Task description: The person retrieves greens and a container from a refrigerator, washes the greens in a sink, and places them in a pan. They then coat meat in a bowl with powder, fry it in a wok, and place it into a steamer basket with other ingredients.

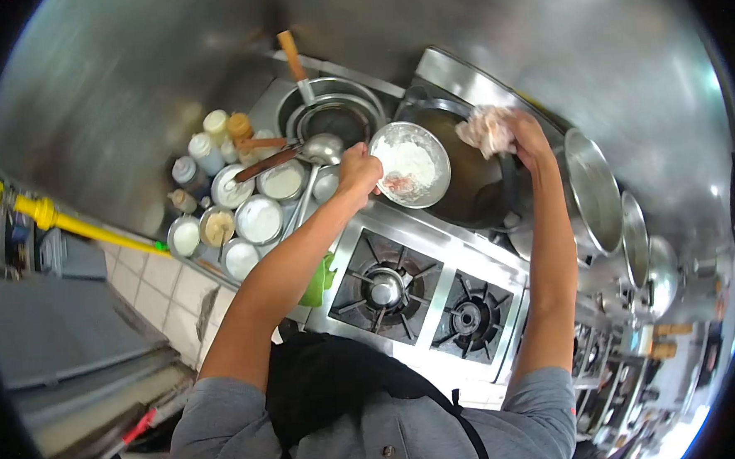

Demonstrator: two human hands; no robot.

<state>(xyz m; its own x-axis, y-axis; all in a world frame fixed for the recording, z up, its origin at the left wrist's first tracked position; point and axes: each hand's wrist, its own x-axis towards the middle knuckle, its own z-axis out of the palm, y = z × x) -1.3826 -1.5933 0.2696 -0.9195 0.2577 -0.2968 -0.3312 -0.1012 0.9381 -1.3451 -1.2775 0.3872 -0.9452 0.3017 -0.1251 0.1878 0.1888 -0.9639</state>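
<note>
My left hand [358,172] is closed on the rim of a round metal bowl [437,138], which is tilted a little. White powder like flour [412,159] lies in the bowl, with a small pinkish piece at its lower side. My right hand [531,138] grips a clump of pale pink, flour-dusted raw meat [487,130]. The clump hangs over the right side of a large dark wok [466,212] holding brownish liquid. Some fingers of each hand are hidden.
A ladle [323,149] and several tubs of white contents [259,219] stand at the left, with squeeze bottles [206,153] behind. A strainer [332,107] sits in a pot at the back. Burners [385,288] lie nearer me; large metal pans [594,188] stand at right.
</note>
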